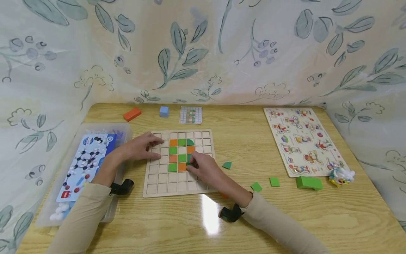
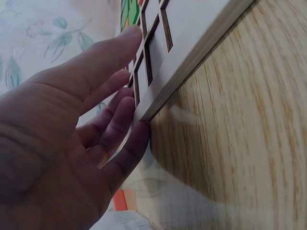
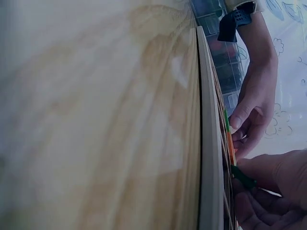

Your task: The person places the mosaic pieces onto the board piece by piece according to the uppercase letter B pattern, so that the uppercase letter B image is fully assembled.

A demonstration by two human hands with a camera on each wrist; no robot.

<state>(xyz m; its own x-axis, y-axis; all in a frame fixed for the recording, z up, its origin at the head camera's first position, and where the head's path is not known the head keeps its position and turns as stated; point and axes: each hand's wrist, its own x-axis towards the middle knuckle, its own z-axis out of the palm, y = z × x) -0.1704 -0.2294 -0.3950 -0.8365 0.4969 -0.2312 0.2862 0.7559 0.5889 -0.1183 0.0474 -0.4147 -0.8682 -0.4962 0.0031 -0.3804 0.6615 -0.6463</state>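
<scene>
On the table lies a wooden grid board (image 1: 157, 188) with orange, light green and dark green tiles set in its middle squares. My right hand (image 1: 206, 167) is over the lower right of the tile group, pinching a dark green tile (image 3: 244, 178) between thumb and fingers against the grid. Its exact shape is mostly hidden by the fingers. My left hand (image 1: 139, 148) rests at the board's left edge, fingers spread and holding no tile. In the left wrist view, its fingertips (image 2: 140, 132) touch the board's rim.
Right of the board lie a dark green quarter-circle tile (image 1: 227, 165), light green squares (image 1: 274, 182), a green arch block (image 1: 309, 182) and a picture puzzle (image 1: 298, 141). Behind stand a pattern card (image 1: 190, 115), blue cube (image 1: 164, 112) and red block (image 1: 132, 114). A plastic box (image 1: 111, 211) sits left.
</scene>
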